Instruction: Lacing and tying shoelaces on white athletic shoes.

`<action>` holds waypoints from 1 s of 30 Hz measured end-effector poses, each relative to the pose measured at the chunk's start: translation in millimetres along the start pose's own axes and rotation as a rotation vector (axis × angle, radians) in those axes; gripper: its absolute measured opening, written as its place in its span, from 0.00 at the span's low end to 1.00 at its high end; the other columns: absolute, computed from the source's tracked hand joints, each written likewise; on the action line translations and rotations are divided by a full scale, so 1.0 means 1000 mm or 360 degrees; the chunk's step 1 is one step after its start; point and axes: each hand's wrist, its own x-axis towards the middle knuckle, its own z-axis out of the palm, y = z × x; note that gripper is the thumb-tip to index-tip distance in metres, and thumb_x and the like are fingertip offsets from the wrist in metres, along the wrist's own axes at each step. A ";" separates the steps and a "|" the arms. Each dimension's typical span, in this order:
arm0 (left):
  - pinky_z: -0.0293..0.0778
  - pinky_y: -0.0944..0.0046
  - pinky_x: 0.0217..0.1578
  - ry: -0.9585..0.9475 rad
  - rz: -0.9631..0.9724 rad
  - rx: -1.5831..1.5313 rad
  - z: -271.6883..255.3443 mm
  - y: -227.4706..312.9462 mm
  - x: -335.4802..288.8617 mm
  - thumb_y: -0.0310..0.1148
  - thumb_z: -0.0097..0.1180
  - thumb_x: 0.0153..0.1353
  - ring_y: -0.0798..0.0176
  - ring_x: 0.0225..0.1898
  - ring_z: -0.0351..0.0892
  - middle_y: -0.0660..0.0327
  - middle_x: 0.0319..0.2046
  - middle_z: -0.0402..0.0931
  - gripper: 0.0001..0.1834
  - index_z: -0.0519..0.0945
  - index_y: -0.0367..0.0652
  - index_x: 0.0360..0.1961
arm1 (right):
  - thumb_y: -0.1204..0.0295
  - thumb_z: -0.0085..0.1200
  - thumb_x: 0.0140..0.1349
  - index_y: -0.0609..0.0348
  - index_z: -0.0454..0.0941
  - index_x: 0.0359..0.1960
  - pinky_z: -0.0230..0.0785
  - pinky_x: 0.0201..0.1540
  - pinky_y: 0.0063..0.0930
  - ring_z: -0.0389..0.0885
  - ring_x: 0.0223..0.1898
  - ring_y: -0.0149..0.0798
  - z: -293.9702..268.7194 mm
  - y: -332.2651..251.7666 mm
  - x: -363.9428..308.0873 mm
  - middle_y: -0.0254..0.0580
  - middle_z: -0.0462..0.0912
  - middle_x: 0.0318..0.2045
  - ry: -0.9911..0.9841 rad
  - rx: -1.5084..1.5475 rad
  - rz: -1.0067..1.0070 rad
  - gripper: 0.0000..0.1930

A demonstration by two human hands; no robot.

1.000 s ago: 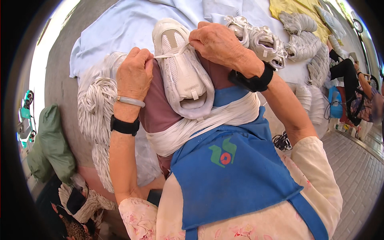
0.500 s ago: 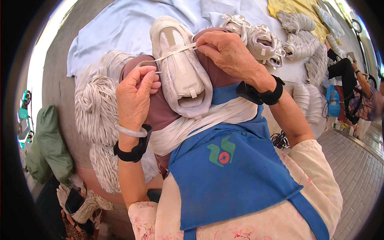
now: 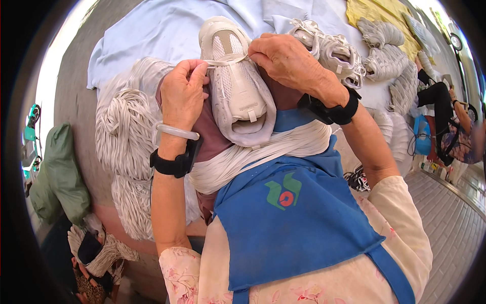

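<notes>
A white sneaker (image 3: 242,93) rests on my lap, its toe pointing away from me and its heel opening nearest my body. One white shoelace (image 3: 226,62) runs across the lower eyelets near the toe. My left hand (image 3: 185,91) pinches the lace's left end between thumb and forefinger, just beside the shoe. On the other side, my right hand (image 3: 283,58) is closed on the right part of the lace, close against the shoe. A thick bunch of loose white laces (image 3: 263,154) lies across my lap over the blue apron (image 3: 298,223).
Big bundles of white laces (image 3: 124,131) hang at my left. White sneakers (image 3: 336,53) stand on the pale blue cloth (image 3: 152,35) at the far right, beside stacked shoe parts (image 3: 385,53). Green sacks (image 3: 63,172) lie far left. Another person (image 3: 458,121) sits at right.
Both hands have drawn in closer to the shoe, the left one moving up and right. The lace now lies shorter and tighter across the toe end. The sneaker has shifted slightly right.
</notes>
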 end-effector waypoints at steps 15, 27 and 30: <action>0.75 0.59 0.33 0.0048 0.0288 0.0446 0.003 0.000 0.008 0.35 0.57 0.61 0.54 0.28 0.82 0.52 0.27 0.82 0.11 0.82 0.37 0.35 | 0.68 0.53 0.56 0.63 0.83 0.30 0.73 0.33 0.41 0.82 0.27 0.53 -0.007 -0.003 0.010 0.55 0.81 0.24 -0.0216 0.0354 0.0537 0.11; 0.73 0.65 0.26 -0.0128 -0.0101 0.0032 0.000 0.013 0.014 0.32 0.60 0.59 0.72 0.23 0.77 0.62 0.23 0.80 0.08 0.81 0.37 0.30 | 0.68 0.53 0.61 0.66 0.80 0.32 0.72 0.37 0.41 0.80 0.31 0.54 0.020 -0.008 0.000 0.53 0.82 0.26 0.0074 0.0043 0.0313 0.11; 0.74 0.65 0.28 -0.0079 0.0061 0.0227 0.003 0.006 0.008 0.32 0.62 0.58 0.66 0.23 0.78 0.59 0.23 0.80 0.09 0.81 0.36 0.32 | 0.67 0.53 0.61 0.65 0.79 0.38 0.72 0.38 0.41 0.80 0.33 0.53 0.017 -0.013 -0.012 0.53 0.81 0.32 0.0282 0.0015 0.0150 0.12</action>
